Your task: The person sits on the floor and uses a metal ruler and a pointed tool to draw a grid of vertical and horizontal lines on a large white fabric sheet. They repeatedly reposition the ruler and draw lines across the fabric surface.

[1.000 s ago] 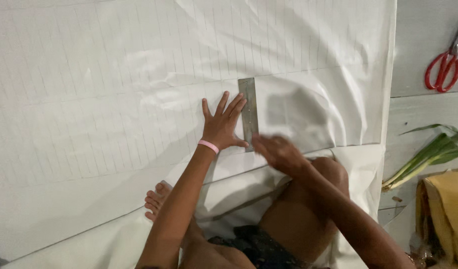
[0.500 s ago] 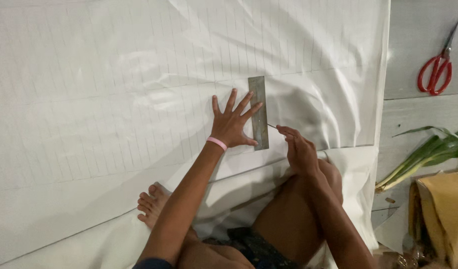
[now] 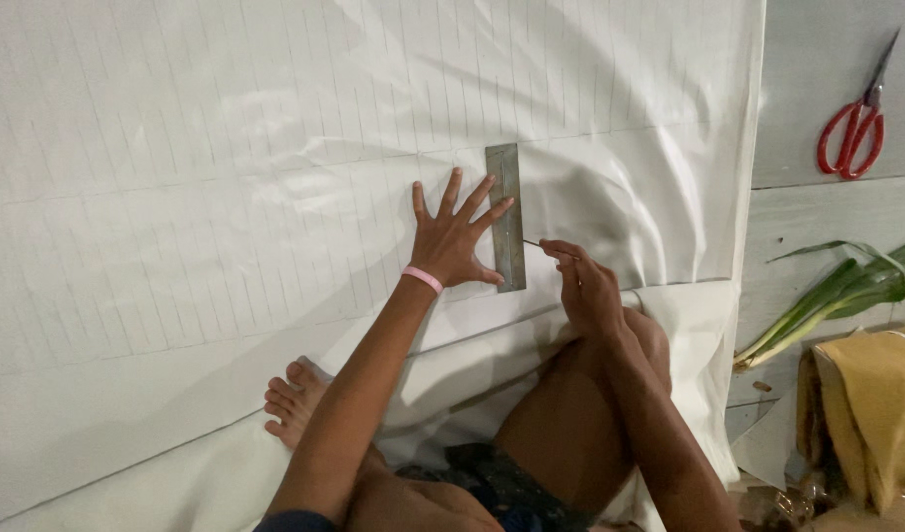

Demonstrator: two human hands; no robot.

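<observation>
A large white cloth (image 3: 226,177) ruled with thin pencil lines lies spread on the floor. A grey metal ruler (image 3: 506,207) stands on it, long side pointing away from me. My left hand (image 3: 454,239), with a pink band at the wrist, is spread flat on the cloth, its fingertips pressing the ruler's left edge. My right hand (image 3: 587,288) holds a thin pencil (image 3: 536,244) whose tip touches the cloth at the ruler's right edge. My knee and bare foot rest on the cloth below.
Red-handled scissors (image 3: 856,118) lie on the grey floor at the upper right. Long green leaves (image 3: 837,291) and a folded mustard-yellow cloth (image 3: 871,414) sit at the right edge. The white cloth's right border (image 3: 753,197) runs beside them.
My right hand has moved from the ruler's lower end out to its right side and brought the pencil tip to the edge. The left hand has stayed pressed on the ruler.
</observation>
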